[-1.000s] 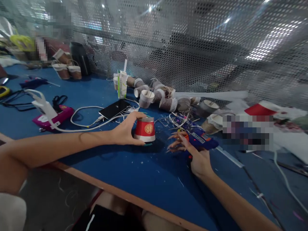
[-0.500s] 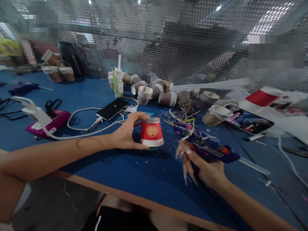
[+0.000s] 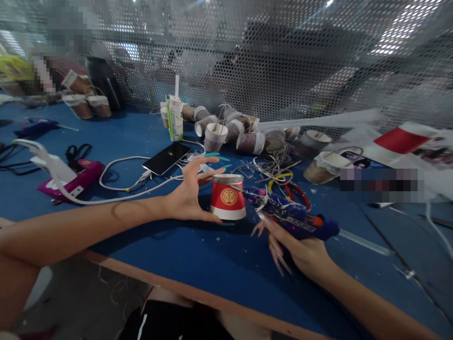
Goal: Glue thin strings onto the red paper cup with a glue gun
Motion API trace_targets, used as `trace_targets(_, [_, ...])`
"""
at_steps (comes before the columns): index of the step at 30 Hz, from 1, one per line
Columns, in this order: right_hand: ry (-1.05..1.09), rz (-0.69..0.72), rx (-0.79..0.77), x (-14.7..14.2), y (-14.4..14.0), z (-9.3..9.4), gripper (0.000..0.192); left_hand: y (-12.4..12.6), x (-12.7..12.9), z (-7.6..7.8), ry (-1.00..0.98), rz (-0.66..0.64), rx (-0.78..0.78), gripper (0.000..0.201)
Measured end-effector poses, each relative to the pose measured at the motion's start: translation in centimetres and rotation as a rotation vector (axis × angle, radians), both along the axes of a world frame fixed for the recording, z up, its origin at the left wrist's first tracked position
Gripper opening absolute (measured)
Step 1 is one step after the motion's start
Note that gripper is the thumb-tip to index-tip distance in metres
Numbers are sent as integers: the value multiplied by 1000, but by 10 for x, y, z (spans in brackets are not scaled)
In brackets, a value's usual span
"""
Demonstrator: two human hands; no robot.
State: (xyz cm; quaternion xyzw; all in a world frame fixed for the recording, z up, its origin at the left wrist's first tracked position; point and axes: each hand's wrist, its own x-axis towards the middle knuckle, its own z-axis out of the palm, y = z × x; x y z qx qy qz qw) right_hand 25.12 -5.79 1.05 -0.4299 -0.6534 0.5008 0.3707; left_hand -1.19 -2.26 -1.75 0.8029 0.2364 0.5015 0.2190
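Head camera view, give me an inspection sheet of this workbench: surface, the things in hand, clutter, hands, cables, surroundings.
Surface: blue table with a wooden front edge, speckled with scraps.
Things in hand: red paper cup upside down on the table; blue glue gun, nozzle at the cup's side.
Clutter: pile of brown wrapped cups, drink carton, phone, wire scraps.
Hands: left hand beside the cup, fingers spread, thumb at its base; right hand holds the glue gun.
Cables: white cable plugged into the phone.
Surroundings: perforated metal screen behind the table.
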Motion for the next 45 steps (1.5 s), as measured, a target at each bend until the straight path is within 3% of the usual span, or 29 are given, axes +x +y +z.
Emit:
trace_targets(3, [-67, 61, 9, -1, 0, 1, 48, 1, 0, -1, 17, -2, -6, 109])
trace_targets(7, [-76, 35, 15, -1, 0, 0, 55, 4, -1, -3, 16, -32, 51, 101])
trace_targets(16, [-113, 5, 31, 3, -2, -6, 50, 5, -2, -4, 90, 48, 79, 90])
trace_targets(26, [-111, 3, 72, 4, 3, -8, 45, 1, -4, -2, 137, 61, 99, 89])
trace_targets(41, [-181, -78, 77, 3, 3, -9, 63, 2, 1, -3, 28, -29, 131, 91])
trace_targets(45, [-191, -95, 89, 4, 4, -11, 65, 2, 1, -5, 59, 9, 123, 92])
